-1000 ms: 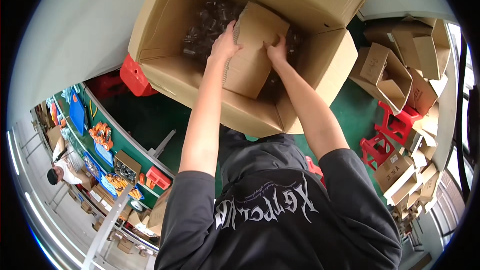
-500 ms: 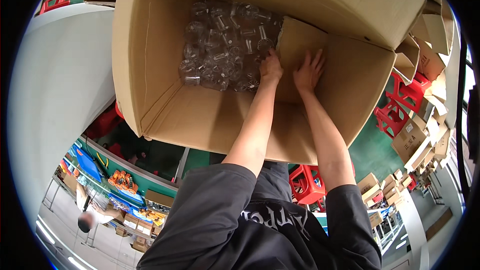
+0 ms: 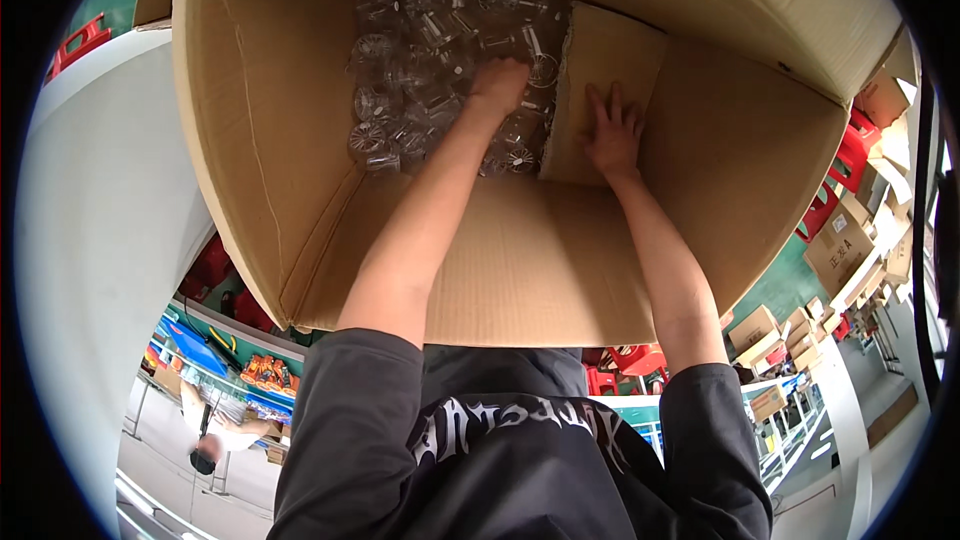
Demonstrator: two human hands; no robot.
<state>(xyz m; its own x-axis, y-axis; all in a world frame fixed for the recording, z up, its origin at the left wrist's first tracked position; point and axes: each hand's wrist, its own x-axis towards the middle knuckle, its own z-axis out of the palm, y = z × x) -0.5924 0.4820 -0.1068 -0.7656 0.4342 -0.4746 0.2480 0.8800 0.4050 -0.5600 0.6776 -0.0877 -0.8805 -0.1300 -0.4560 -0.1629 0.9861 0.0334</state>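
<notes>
A large open cardboard box [image 3: 480, 280] stands in front of me. Many clear plastic pieces [image 3: 430, 70], some with round, spoked ends, are heaped in its left and middle part. Over the right side of this heap, my left hand [image 3: 500, 85] is closed, its fingers curled down; whatever they grip is hidden. A cardboard sheet [image 3: 610, 50] lies to the right of the pieces, its torn edge facing them. My right hand [image 3: 613, 140] rests on that sheet with fingers spread, holding nothing.
Box walls surround both hands. A pale tabletop [image 3: 100, 210] runs along the left. Red stools [image 3: 855, 150] and piled cartons [image 3: 840, 245] stand at right. At lower left are a shelf with orange parts [image 3: 268, 374] and another person [image 3: 215, 435].
My left hand has moved left and slightly farther away from the cardboard sheet's edge, over the clear pieces. The right hand stays on the sheet. The box appears larger and closer.
</notes>
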